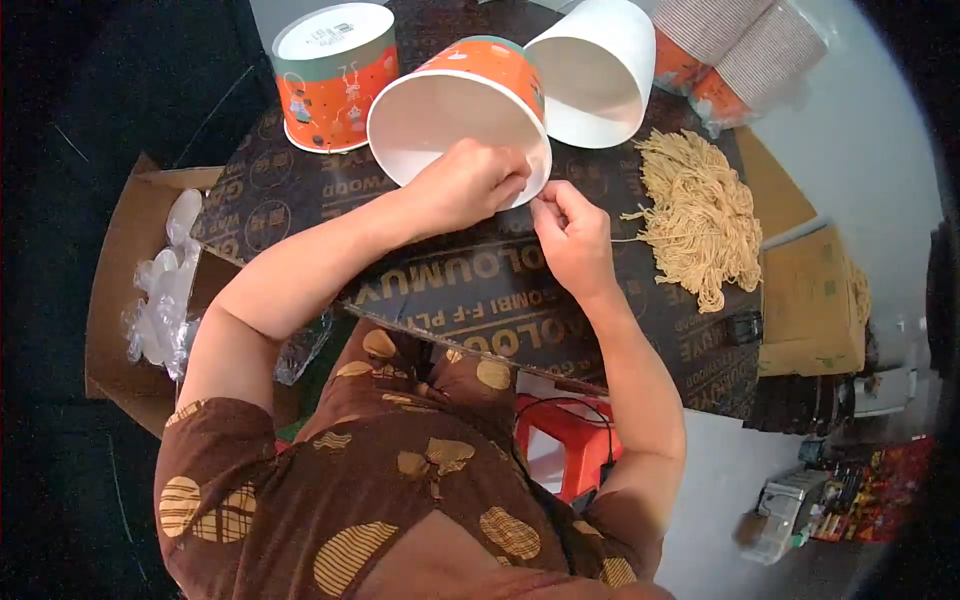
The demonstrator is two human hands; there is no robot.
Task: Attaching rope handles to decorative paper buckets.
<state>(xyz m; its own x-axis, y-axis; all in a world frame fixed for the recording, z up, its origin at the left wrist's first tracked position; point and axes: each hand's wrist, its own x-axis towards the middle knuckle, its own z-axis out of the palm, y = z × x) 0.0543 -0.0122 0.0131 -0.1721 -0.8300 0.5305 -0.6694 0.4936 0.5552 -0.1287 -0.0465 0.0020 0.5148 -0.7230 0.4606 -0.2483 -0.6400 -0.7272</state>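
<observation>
An orange paper bucket (490,62) with a green band lies tipped on the table, its white open mouth toward me. My left hand (470,180) is closed at the lower right of that mouth, in front of the rim; what its fingers hold is hidden. Just below the rim, my right hand (575,235) pinches a thin tan string. The string runs out past its right side to a loose heap of tan yarn (700,215). Whether the right fingertips also touch the rim, I cannot tell.
An orange bucket (340,95) stands upside down at far left. A white bucket (605,75) lies beside the middle one. Wrapped stacks of cups (740,60) sit far right. Cardboard boxes flank the dark printed table (430,285), the left box (120,290) holding clear plastic pieces.
</observation>
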